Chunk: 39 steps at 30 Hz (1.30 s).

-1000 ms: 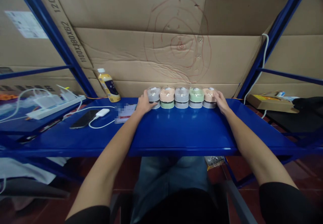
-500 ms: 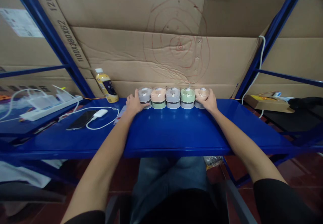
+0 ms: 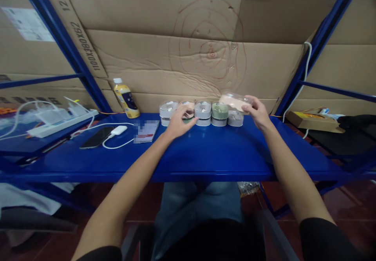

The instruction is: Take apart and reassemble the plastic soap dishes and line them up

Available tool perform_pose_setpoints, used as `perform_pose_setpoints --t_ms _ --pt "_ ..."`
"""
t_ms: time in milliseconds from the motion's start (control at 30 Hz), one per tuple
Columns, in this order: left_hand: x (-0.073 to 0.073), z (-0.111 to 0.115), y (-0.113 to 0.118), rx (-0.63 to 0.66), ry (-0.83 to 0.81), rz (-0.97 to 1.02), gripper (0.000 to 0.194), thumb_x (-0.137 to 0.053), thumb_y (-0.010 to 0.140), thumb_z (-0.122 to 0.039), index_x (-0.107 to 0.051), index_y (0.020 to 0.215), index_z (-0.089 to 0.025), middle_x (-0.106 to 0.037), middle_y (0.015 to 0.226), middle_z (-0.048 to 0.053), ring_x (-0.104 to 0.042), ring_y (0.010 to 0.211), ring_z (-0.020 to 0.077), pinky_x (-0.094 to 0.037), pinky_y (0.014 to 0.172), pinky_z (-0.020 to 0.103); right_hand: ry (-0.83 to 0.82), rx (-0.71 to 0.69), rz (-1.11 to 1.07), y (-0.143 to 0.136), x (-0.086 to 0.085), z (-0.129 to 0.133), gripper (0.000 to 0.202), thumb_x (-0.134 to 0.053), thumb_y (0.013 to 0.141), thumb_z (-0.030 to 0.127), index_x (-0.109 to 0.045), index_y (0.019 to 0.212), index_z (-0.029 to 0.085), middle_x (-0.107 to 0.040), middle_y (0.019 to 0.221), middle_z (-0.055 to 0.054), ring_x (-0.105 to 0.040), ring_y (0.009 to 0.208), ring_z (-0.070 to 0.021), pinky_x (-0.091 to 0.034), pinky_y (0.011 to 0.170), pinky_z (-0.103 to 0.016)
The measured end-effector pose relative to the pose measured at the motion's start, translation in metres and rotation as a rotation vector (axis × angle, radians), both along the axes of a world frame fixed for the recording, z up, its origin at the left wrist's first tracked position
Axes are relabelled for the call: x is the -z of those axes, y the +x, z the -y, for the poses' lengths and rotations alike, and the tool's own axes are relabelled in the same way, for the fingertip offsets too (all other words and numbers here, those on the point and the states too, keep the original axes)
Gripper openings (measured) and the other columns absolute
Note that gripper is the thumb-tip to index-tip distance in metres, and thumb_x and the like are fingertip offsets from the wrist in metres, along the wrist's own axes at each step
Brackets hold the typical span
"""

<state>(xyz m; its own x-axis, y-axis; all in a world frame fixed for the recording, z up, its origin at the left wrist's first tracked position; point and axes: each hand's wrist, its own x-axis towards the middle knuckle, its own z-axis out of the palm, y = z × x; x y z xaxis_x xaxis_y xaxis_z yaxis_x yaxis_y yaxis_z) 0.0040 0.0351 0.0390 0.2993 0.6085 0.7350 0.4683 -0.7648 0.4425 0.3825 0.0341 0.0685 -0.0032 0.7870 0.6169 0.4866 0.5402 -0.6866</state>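
Two-high stacks of small rounded boxes with clear lids stand in a row at the back of the blue table. My right hand (image 3: 256,111) is closed on the edge of a pink box (image 3: 233,102), lifted and tilted above the grey box (image 3: 235,118) at the row's right end. My left hand (image 3: 179,123), thumb and fingers apart, is in front of another pink box (image 3: 187,105) and partly hides it; whether it touches is unclear. Beside these stand a grey stack (image 3: 169,107) at the left end, another grey box (image 3: 202,107), and a green box (image 3: 219,109).
A yellow drink bottle (image 3: 126,99) stands back left. Before it lie a blurred-out card or booklet (image 3: 147,131), a phone (image 3: 96,138), and a white charger with cable (image 3: 119,130). A power strip (image 3: 63,124) is far left. Cardboard (image 3: 141,61) backs the blue table (image 3: 211,151).
My right hand has lifted the right-end pink box off the grey one beneath it. My left hand has moved right, from the left-end grey stack to the neighbouring pink box.
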Motion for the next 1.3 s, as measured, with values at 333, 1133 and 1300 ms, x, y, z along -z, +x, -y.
perform_pose_setpoints --t_ms 333,1133,1300 --pt "0.031 0.029 0.001 0.451 -0.538 -0.163 0.095 -0.093 0.072 -0.045 -0.051 0.154 -0.022 -0.063 0.15 0.017 -0.061 0.14 0.0363 -0.047 0.119 0.06 -0.421 -0.776 0.314 -0.073 0.028 0.041 0.095 -0.09 0.071 0.044 -0.049 0.155 0.027 -0.064 0.148 -0.01 -0.06 0.139 -0.0322 -0.049 0.118 -0.049" --pt "0.032 0.042 0.009 0.259 -0.229 -0.362 0.045 -0.065 0.098 -0.057 -0.081 0.126 -0.025 -0.065 0.131 0.013 -0.06 0.131 0.034 -0.047 0.118 0.052 -0.326 -0.13 0.468 -0.025 0.023 0.023 0.068 -0.062 0.093 0.075 -0.067 0.137 0.024 -0.078 0.103 -0.011 -0.074 0.097 -0.0333 -0.059 0.096 -0.057" --pt "0.029 0.029 -0.005 0.127 -0.22 -0.242 0.051 -0.053 0.102 -0.06 -0.08 0.124 -0.022 -0.066 0.13 0.013 -0.064 0.125 0.0318 -0.049 0.115 0.051 -0.407 -0.148 0.482 -0.022 0.023 0.02 0.066 -0.063 0.093 0.075 -0.068 0.136 0.026 -0.079 0.1 -0.01 -0.075 0.091 -0.0326 -0.061 0.091 -0.055"
